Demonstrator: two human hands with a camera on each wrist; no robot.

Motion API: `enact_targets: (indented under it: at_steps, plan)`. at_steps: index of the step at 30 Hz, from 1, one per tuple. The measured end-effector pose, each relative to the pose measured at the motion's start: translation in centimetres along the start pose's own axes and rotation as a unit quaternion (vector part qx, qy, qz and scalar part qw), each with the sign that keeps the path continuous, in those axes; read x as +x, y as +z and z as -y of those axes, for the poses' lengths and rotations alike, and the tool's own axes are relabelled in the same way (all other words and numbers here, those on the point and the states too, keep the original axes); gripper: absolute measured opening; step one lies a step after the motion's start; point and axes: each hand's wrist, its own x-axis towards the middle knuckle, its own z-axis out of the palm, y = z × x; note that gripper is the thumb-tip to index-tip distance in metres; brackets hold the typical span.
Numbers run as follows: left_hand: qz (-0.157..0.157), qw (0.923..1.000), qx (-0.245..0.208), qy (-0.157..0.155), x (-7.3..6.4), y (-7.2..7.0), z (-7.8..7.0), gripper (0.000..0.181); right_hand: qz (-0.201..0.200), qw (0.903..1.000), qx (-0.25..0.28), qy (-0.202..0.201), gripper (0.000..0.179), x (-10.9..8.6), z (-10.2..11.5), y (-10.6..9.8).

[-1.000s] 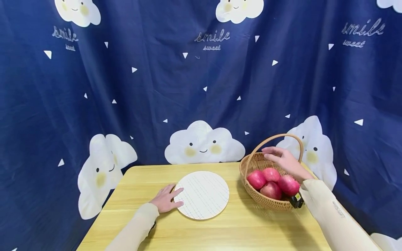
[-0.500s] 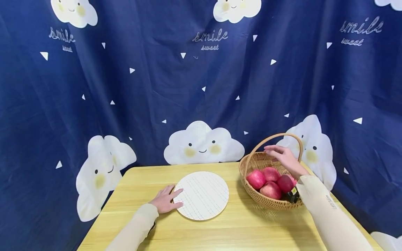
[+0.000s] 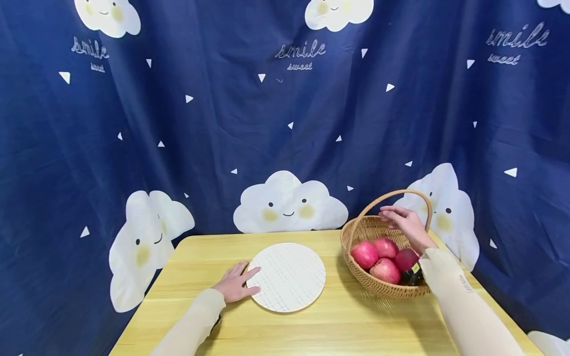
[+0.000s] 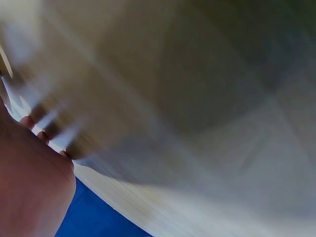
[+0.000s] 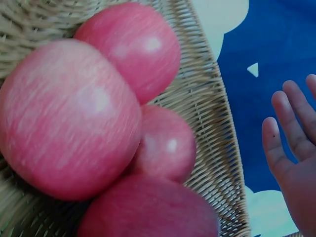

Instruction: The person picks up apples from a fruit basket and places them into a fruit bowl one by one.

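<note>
In the head view, several red apples lie in a wicker basket with an arched handle, at the table's right side. My right hand hovers over the basket's back part with loosely extended fingers and holds nothing. The right wrist view shows the apples close up, with my right hand's spread fingers apart from them. My left hand rests at the left edge of a round white board with a lined surface, its fingers and thumb spread. In the left wrist view, the surface below is blurred.
The light wooden table carries the board and the basket. A blue curtain with cloud prints hangs directly behind the table. The basket's handle arches up beside my right hand.
My right hand has shifted slightly to the right over the basket, and the dark wrist device has dipped toward the apples. My left hand and the board stay put.
</note>
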Motion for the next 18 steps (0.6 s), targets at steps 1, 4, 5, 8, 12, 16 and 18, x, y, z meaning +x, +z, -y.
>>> enact_targets:
  at_steps: [1,4,5,8,12,16,18]
  plan:
    - [-0.001,1.0000,0.001,0.002,0.0,0.0,0.0,0.074,-0.001,1.0000,0.000,-0.001,0.037,0.0,-0.2,0.0]
    - [-0.009,0.9999,-0.004,0.008,-0.2,0.1,-0.1,0.072,-0.004,0.9998,-0.018,0.006,0.039,-0.1,-0.8,-0.1]
    - [-0.012,0.9998,-0.006,0.011,-0.3,0.2,0.0,0.072,-0.006,0.9996,-0.025,0.011,0.039,-0.2,-1.0,-0.1]
    - [-0.016,0.9998,-0.009,0.011,-0.5,0.6,0.1,0.073,0.002,0.9981,-0.058,0.017,0.042,-0.6,-1.6,0.0]
    - [-0.012,0.9999,-0.007,0.006,-0.3,1.3,0.6,0.076,0.011,0.9962,-0.086,0.011,0.045,-1.0,-2.1,0.0]
    - [-0.022,0.9996,-0.014,0.007,0.0,1.3,0.7,0.076,0.019,0.9934,-0.113,-0.006,0.044,-1.2,-2.2,0.2]
    - [-0.031,0.9993,-0.018,0.011,0.0,0.9,0.5,0.075,0.026,0.9912,-0.128,-0.020,0.041,-1.2,-2.2,0.4]
